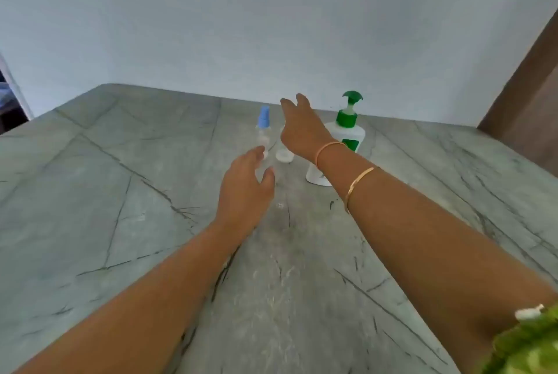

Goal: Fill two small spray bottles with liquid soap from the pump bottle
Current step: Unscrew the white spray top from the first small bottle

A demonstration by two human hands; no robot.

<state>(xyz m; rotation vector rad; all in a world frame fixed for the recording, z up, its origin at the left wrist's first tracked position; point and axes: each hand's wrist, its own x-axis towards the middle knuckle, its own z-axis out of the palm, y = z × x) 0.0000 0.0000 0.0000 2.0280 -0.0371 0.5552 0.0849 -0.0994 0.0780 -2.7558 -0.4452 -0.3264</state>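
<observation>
Your left hand (pixel 246 189) is open, fingers spread, holding nothing. It's just short of the small clear spray bottle with the blue cap (pixel 263 129) at its 12 o'clock. Your right hand (pixel 302 129) is also loose and empty, in front of a second small clear bottle (pixel 284 157) whose top is hidden.

Risk: both bottles look light, narrow and empty, so a fast reach or knuckle brush could tip one onto the grey veined stone counter (pixel 120 192).

The white plastic pump bottle with the green pump head (pixel 347 132) stands upright at your right hand's 3 o'clock, untouched. The spray bottles stand upright, side by side.
</observation>
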